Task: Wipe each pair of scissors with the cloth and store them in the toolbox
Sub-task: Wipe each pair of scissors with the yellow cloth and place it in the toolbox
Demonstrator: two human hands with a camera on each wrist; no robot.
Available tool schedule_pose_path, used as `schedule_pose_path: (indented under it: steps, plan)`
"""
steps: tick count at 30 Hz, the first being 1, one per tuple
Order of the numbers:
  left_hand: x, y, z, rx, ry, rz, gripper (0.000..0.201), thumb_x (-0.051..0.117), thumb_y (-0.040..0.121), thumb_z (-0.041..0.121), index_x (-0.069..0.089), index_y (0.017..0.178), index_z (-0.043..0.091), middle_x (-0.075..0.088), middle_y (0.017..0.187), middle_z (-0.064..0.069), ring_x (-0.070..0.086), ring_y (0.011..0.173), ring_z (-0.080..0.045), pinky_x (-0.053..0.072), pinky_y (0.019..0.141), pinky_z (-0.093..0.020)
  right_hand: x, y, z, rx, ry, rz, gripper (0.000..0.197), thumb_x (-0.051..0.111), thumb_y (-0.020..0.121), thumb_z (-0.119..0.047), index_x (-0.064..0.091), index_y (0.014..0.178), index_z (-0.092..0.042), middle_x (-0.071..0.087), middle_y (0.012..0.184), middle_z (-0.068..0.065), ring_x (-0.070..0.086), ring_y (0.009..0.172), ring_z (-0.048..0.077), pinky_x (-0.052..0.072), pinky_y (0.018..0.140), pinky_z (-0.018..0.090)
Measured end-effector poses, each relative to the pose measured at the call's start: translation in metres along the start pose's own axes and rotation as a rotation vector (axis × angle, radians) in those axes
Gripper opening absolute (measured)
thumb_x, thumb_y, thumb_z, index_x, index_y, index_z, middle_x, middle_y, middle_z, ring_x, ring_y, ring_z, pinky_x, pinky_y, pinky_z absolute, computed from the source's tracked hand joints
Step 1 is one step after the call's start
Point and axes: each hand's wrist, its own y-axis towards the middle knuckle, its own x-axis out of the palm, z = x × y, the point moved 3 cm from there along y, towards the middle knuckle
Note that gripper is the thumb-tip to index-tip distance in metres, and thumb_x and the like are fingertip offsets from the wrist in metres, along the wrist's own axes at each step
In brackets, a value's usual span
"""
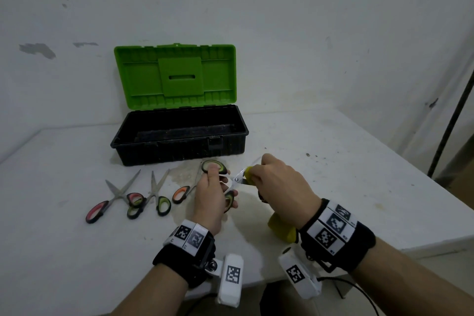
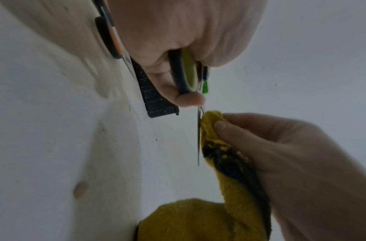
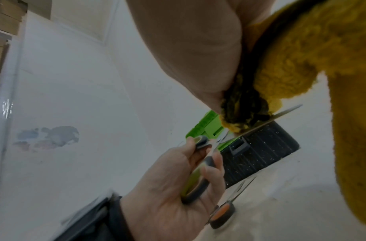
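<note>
My left hand (image 1: 214, 194) grips the green-and-black handles of a pair of scissors (image 1: 237, 179), blades spread, held above the table. My right hand (image 1: 275, 179) pinches a yellow cloth (image 1: 249, 174) around one blade; the rest of the cloth (image 1: 280, 229) hangs under my wrist. In the left wrist view the cloth (image 2: 210, 125) sits folded against the thin blade (image 2: 198, 138). In the right wrist view the cloth (image 3: 301, 65) meets the blade (image 3: 280, 115). The toolbox (image 1: 179, 146), black with a raised green lid (image 1: 175, 75), stands open behind the hands.
Three more pairs of scissors lie on the white table left of my hands: pink-handled (image 1: 112, 197), green-handled (image 1: 156, 197), orange-handled (image 1: 183, 192). The table's front edge (image 1: 384, 249) runs close to my wrists. A white wall stands behind the toolbox.
</note>
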Motion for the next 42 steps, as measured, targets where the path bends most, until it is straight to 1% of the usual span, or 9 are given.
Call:
schedule_pose_path:
  steps: [4, 12, 18, 22, 26, 29, 31, 38, 42]
  plan:
    - [0.006, 0.001, 0.001, 0.016, 0.017, -0.041, 0.048, 0.035, 0.106, 0.046, 0.062, 0.106, 0.005, 0.065, 0.087, -0.018, 0.065, 0.064, -0.026, 0.05, 0.048, -0.032, 0.0, -0.005, -0.015, -0.095, 0.008, 0.028, 0.014, 0.065, 0.092, -0.016, 0.061, 0.102, -0.024, 0.04, 0.089, -0.002, 0.051, 0.059, 0.02, 0.053, 0.052, 0.038]
    - [0.003, 0.001, -0.002, -0.01, -0.015, -0.045, 0.047, 0.035, 0.106, 0.046, 0.063, 0.099, 0.009, 0.067, 0.081, -0.016, 0.062, 0.055, -0.021, 0.047, 0.046, -0.032, -0.007, -0.003, 0.0, -0.038, 0.001, 0.022, 0.011, 0.062, 0.092, -0.013, 0.062, 0.101, -0.021, 0.039, 0.089, -0.001, 0.05, 0.06, 0.022, 0.052, 0.053, 0.04]
    - [0.01, 0.004, -0.007, -0.01, -0.081, -0.123, 0.053, 0.036, 0.103, 0.052, 0.065, 0.103, 0.008, 0.069, 0.091, -0.019, 0.067, 0.074, -0.032, 0.056, 0.06, -0.042, -0.011, -0.021, -0.034, -0.295, -0.03, -0.088, 0.024, 0.056, 0.09, -0.006, 0.058, 0.11, -0.018, 0.044, 0.103, 0.004, 0.038, 0.072, 0.018, 0.041, 0.051, 0.036]
    - [0.004, 0.004, -0.007, -0.02, -0.077, -0.064, 0.054, 0.033, 0.104, 0.052, 0.062, 0.105, 0.006, 0.066, 0.081, -0.017, 0.062, 0.06, -0.024, 0.047, 0.048, -0.033, -0.008, -0.015, -0.018, -0.2, -0.075, -0.064, 0.027, 0.053, 0.091, -0.003, 0.055, 0.113, -0.018, 0.038, 0.1, 0.002, 0.035, 0.073, 0.018, 0.03, 0.049, 0.031]
    - [-0.002, 0.01, -0.004, -0.079, -0.132, 0.004, 0.048, 0.039, 0.102, 0.044, 0.063, 0.106, 0.002, 0.065, 0.072, -0.013, 0.057, 0.055, -0.022, 0.045, 0.045, -0.03, -0.007, -0.014, 0.003, -0.036, -0.022, 0.021, 0.023, 0.062, 0.086, -0.004, 0.056, 0.102, -0.02, 0.029, 0.09, -0.006, 0.021, 0.054, 0.008, 0.011, 0.045, 0.022]
    - [0.004, 0.011, -0.008, -0.071, -0.091, -0.026, 0.05, 0.04, 0.1, 0.049, 0.063, 0.11, 0.006, 0.069, 0.086, -0.016, 0.064, 0.064, -0.026, 0.049, 0.049, -0.032, -0.003, -0.018, -0.01, -0.114, -0.006, 0.042, 0.033, 0.069, 0.08, -0.007, 0.058, 0.105, -0.024, 0.031, 0.09, -0.007, 0.026, 0.058, 0.011, 0.019, 0.043, 0.02]
    - [0.008, 0.008, -0.01, -0.058, -0.064, -0.062, 0.054, 0.038, 0.099, 0.053, 0.061, 0.111, 0.006, 0.07, 0.095, -0.021, 0.068, 0.07, -0.031, 0.051, 0.051, -0.033, 0.001, -0.019, -0.021, -0.161, 0.0, 0.03, 0.025, 0.063, 0.084, -0.007, 0.057, 0.104, -0.02, 0.037, 0.092, -0.003, 0.031, 0.062, 0.015, 0.031, 0.044, 0.028]
    - [0.006, 0.003, -0.007, -0.035, -0.054, -0.039, 0.048, 0.037, 0.104, 0.047, 0.062, 0.103, 0.006, 0.065, 0.084, -0.017, 0.06, 0.057, -0.022, 0.045, 0.046, -0.031, -0.003, -0.007, 0.007, 0.021, 0.034, 0.057, 0.022, 0.059, 0.089, -0.009, 0.056, 0.108, -0.021, 0.041, 0.097, -0.001, 0.043, 0.065, 0.02, 0.039, 0.05, 0.032]
    - [0.01, 0.005, -0.007, -0.01, -0.036, -0.063, 0.052, 0.036, 0.103, 0.052, 0.062, 0.108, 0.007, 0.069, 0.093, -0.023, 0.064, 0.062, -0.026, 0.049, 0.05, -0.033, -0.008, -0.015, -0.008, -0.058, 0.036, 0.079, 0.023, 0.059, 0.088, -0.008, 0.055, 0.106, -0.02, 0.041, 0.096, 0.0, 0.042, 0.064, 0.02, 0.047, 0.05, 0.037]
